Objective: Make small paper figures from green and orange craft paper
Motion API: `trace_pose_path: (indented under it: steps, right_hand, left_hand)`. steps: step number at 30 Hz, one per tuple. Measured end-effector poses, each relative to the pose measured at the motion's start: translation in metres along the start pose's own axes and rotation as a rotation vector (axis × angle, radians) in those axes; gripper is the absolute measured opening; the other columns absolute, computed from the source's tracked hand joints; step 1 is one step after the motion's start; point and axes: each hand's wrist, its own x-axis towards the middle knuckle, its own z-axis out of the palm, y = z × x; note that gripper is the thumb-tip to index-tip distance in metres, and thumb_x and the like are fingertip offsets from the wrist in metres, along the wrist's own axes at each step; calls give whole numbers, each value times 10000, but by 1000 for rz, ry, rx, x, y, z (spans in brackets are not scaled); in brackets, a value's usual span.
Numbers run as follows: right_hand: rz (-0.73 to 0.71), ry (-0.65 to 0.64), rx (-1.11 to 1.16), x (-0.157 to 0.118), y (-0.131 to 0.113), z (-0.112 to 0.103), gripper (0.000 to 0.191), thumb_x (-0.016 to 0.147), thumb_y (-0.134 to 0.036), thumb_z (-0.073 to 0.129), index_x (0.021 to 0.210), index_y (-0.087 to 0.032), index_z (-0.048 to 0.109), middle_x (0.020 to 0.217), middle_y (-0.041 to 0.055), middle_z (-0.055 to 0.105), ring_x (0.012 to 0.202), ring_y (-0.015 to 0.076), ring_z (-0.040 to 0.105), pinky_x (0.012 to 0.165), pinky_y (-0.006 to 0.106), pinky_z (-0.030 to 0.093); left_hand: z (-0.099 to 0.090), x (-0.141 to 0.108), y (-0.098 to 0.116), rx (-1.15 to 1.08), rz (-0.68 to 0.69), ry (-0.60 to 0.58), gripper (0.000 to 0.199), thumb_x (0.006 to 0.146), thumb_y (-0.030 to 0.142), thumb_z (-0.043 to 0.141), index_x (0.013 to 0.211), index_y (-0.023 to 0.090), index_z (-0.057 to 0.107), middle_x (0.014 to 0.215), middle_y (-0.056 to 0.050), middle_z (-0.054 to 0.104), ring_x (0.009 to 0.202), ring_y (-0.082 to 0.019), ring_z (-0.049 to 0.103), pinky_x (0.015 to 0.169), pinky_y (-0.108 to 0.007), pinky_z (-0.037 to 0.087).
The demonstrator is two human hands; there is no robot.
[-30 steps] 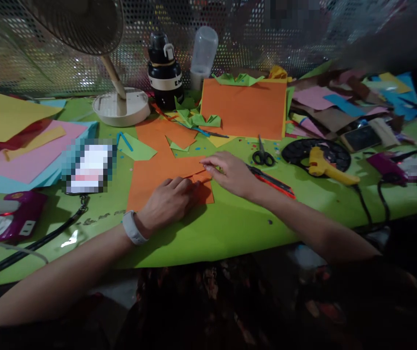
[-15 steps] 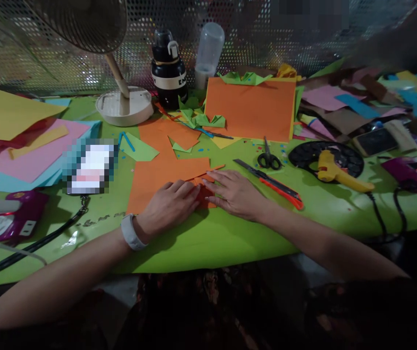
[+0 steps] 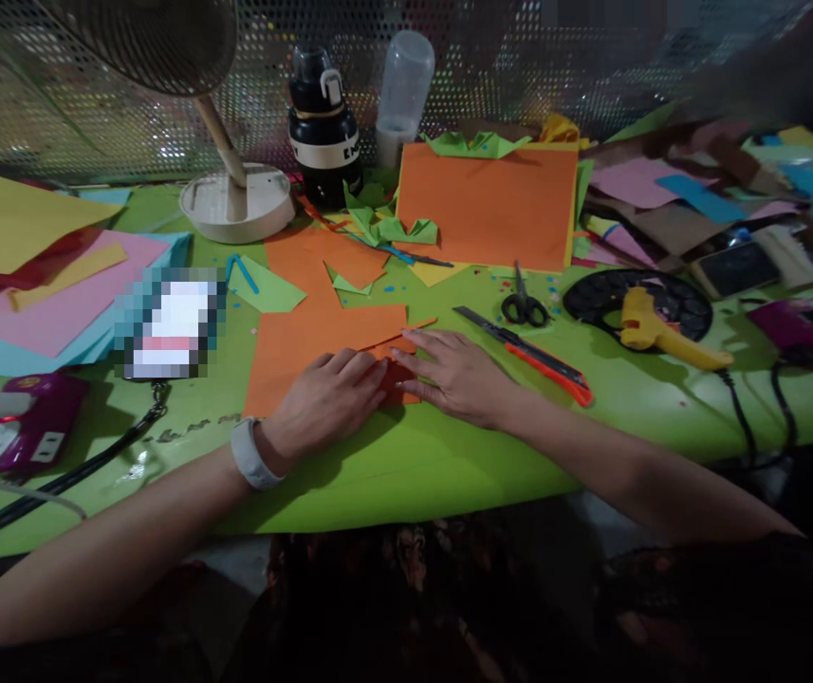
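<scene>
Before me on the green tabletop lies an orange sheet of paper (image 3: pixel 288 346), with a folded edge and a narrow strip standing out at its right side. My left hand (image 3: pixel 331 398) rests palm down on the sheet, fingers slightly bent and close together, a pale band round the wrist. From the right, my right hand (image 3: pixel 459 378) lays its outstretched, spread fingertips on the folded part. The fingertips of both hands nearly meet there, and part of the fold is hidden under them. Just right of this hand is a red-and-black utility knife (image 3: pixel 526 356) with its blade out.
Black scissors (image 3: pixel 524 308) and a yellow glue gun (image 3: pixel 662 337) on a black palette lie to the right. Behind are a large orange sheet (image 3: pixel 484 209), a black bottle (image 3: pixel 324 152) and a white fan (image 3: pixel 235 209). A phone (image 3: pixel 175 327) and coloured papers are on the left.
The view has shifted very slightly. Both hands stay on the orange paper in almost the same place, and nothing has visibly been picked up or let go.
</scene>
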Motion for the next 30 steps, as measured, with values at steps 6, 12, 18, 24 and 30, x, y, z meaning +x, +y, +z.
trace_pose_path:
  steps: [6, 12, 18, 24, 30]
  right_hand:
    - [-5, -5, -34, 0, 0, 0, 504, 976, -487, 398, 1313, -171, 601, 1404, 185, 519, 1271, 311, 508, 1035, 477, 427]
    - [-11, 26, -36, -1, 0, 2, 503, 983, -486, 385, 1293, -164, 617, 1395, 187, 528, 1260, 309, 517, 1020, 476, 437]
    - [-7, 21, -31, -1, 0, 2, 494, 985, -483, 382, 1292, -172, 615, 1397, 174, 530, 1262, 303, 511, 1022, 486, 432]
    - [-9, 14, -32, 0, 0, 1, 497, 983, -484, 391, 1302, -170, 606, 1396, 169, 532, 1270, 301, 504, 1027, 473, 429]
    - [-9, 12, -13, 0, -1, 2, 497, 979, -477, 404, 1293, -155, 616, 1392, 188, 530, 1266, 316, 504, 1019, 485, 432]
  left_hand:
    - [-2, 0, -1, 3, 6, 0, 335, 992, 310, 390, 1175, 143, 616, 1022, -97, 670, 840, -217, 616, 673, -350, 482]
    - [-1, 1, -1, -12, 4, 7, 341, 988, 321, 398, 1181, 145, 617, 1027, -95, 668, 848, -224, 610, 680, -354, 485]
    - [-2, 2, -1, -24, -1, -9, 345, 991, 325, 394, 1180, 141, 616, 1030, -99, 668, 857, -223, 613, 694, -352, 482]
    - [-1, 0, -2, -35, -8, 33, 333, 989, 349, 407, 1157, 154, 618, 1021, -92, 668, 853, -216, 612, 686, -345, 479]
    - [-2, 1, -2, -42, 3, 11, 306, 984, 310, 413, 1132, 154, 631, 1005, -99, 661, 840, -218, 614, 678, -352, 482]
